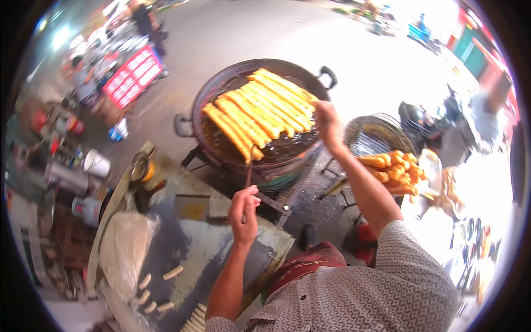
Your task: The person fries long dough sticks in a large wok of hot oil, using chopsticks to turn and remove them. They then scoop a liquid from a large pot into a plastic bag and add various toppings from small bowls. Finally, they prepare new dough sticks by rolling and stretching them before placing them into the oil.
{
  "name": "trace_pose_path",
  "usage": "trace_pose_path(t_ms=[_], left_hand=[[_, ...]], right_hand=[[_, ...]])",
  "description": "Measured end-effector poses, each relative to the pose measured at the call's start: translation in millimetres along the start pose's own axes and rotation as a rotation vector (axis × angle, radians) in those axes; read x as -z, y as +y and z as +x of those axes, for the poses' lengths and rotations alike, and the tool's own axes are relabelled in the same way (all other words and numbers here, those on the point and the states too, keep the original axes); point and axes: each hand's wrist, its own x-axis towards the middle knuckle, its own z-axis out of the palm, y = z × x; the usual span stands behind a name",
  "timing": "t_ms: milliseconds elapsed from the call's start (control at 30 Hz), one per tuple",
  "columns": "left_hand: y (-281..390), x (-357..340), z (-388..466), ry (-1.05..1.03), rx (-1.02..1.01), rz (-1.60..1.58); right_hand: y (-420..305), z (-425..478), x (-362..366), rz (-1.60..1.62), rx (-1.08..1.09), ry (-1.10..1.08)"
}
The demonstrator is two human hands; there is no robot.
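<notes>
A wide black wok (207, 76) of dark oil holds a row of several golden fried dough sticks (257, 108), lying side by side. My left hand (244, 213), in front of the wok, grips a thin dark stick (249, 174), probably a chopstick. The stick's far end meets the nearest dough sticks. Over the wok's right side, my right hand (327, 120) is curled beside the ends of the dough sticks. Whatever its fingers may hold is hidden.
At the left, a worktable (199, 240) carries a plastic-covered dough mass (124, 249) and small raw dough strips (173, 272). Browned dough sticks (394, 172) are piled on the right by a wire basket (369, 133). Wok handles (327, 78) jut outward. People stand farther off.
</notes>
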Motion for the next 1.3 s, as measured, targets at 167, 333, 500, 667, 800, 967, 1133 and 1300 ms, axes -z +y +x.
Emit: trace_pose_path(t_ms=[167,333,500,667,800,967,1133,1300], left_hand=[[-11,-14,52,-0.014,0.217,-0.379],[7,-22,83,-0.085,0.564,-0.836],[6,-1,84,-0.304,0.725,-0.875],[2,8,89,-0.249,0.658,-0.779],[15,8,91,-0.209,0.582,-0.618],[14,14,91,-0.346,0.577,-0.572],[19,19,91,-0.326,0.572,-0.435],[-3,28,124,-0.311,0.565,-0.341]], right_hand=[[-108,-53,-16,0.342,0.133,-0.301],[-156,-83,-16,0.340,0.523,-0.401],[-156,-109,-9,0.269,0.665,-0.280],[-162,-148,26,0.147,0.482,-0.197],[-136,-238,86,0.189,-0.049,-0.489],[-77,-378,213,0.097,-0.561,-0.473],[-14,-520,379,-0.347,-1.148,0.182],[42,-710,533,-1.304,-1.198,0.271]])
